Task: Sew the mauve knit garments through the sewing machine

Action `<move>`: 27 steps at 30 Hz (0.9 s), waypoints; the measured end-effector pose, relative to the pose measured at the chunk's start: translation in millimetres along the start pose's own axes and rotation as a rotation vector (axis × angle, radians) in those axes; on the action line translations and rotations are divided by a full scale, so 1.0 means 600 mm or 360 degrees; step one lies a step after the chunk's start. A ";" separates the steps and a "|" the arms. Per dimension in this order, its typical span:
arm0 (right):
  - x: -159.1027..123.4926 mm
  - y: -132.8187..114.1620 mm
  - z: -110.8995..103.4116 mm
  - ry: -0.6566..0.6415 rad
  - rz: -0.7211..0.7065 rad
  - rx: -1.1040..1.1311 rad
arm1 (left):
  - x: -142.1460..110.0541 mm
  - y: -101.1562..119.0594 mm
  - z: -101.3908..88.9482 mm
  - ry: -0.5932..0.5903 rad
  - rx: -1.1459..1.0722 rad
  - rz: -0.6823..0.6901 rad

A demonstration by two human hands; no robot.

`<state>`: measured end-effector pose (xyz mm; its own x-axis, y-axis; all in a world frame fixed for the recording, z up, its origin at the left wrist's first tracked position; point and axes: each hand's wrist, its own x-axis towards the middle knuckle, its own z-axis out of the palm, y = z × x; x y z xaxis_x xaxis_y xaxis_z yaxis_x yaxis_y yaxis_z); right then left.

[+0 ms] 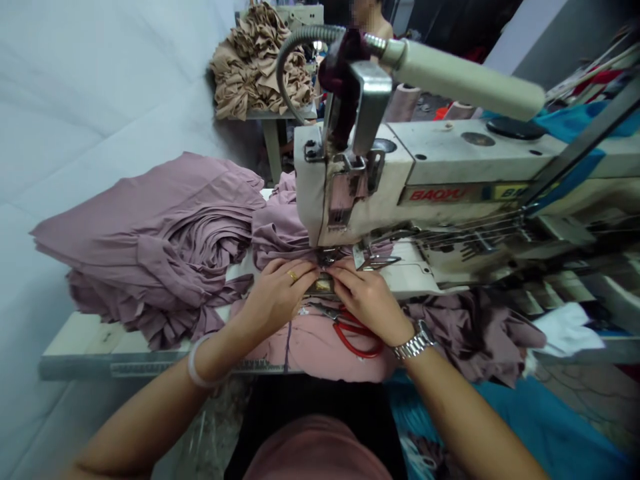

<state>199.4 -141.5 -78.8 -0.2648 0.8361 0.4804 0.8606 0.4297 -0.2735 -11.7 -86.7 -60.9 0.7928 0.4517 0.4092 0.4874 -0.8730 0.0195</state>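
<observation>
Mauve fabric (281, 230) lies bunched on the machine bed, with its near edge at the presser foot (327, 256) of a sewing machine (360, 187). My left hand (280, 288), with a ring on one finger, grips that edge just left of the foot. Close on the other side, my right hand (367, 293) has its fingers pressed together on the same edge. The fingertips of both hands nearly meet and partly hide the cloth. Red-handled scissors (356, 339) rest under my right hand on a pink cloth-covered pad (315, 347).
A tall pile of mauve pieces (150, 233) covers the table's left side. Darker cloth (465, 327) and a white scrap (567, 330) lie at the right. Behind stands a table with a tan fabric heap (265, 67); a person (377, 23) is partly visible. A lamp (465, 77) overhangs the machine.
</observation>
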 end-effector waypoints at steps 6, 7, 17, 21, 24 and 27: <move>-0.002 -0.001 0.000 0.0007 -0.0024 0.0043 | 0.000 -0.006 0.001 0.0030 -0.0002 0.0022; -0.003 -0.003 -0.001 -0.0001 -0.0037 0.0016 | 0.000 -0.004 0.001 0.0028 0.0004 0.0016; -0.007 -0.035 -0.015 -0.0076 -0.0283 -0.0581 | 0.005 0.014 -0.007 -0.0044 0.0115 0.0030; -0.009 -0.015 -0.022 -0.0131 -0.0406 -0.0487 | 0.007 0.015 -0.001 -0.0060 0.0015 0.0042; 0.000 0.040 -0.036 -0.0113 -0.0319 -0.0208 | 0.023 -0.025 -0.019 -0.0170 -0.0334 -0.0018; 0.022 0.097 -0.047 0.0116 0.0041 -0.0216 | 0.057 -0.121 -0.053 -0.0125 -0.0706 -0.0284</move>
<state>258.5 -115.1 -64.7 -0.2140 0.8172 0.5351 0.9189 0.3543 -0.1736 -31.8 -13.6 -19.5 0.7446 0.5991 0.2943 0.4287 -0.7672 0.4772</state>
